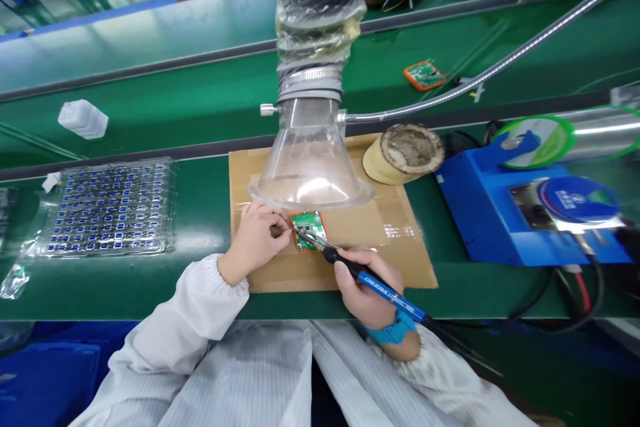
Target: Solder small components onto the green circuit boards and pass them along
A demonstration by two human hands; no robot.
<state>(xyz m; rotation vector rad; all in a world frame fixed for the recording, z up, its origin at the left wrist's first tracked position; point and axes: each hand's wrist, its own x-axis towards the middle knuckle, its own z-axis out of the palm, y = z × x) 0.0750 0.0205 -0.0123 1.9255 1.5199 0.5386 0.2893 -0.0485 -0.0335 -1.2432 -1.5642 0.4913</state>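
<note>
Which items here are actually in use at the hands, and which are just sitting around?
In use: left hand steadying the circuit board; right hand gripping the soldering iron; cardboard mat.

Idle: component tray, white bottle, spare board.

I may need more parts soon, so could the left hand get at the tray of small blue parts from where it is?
Probably yes: the left hand has bare belt between it and the tray.
</note>
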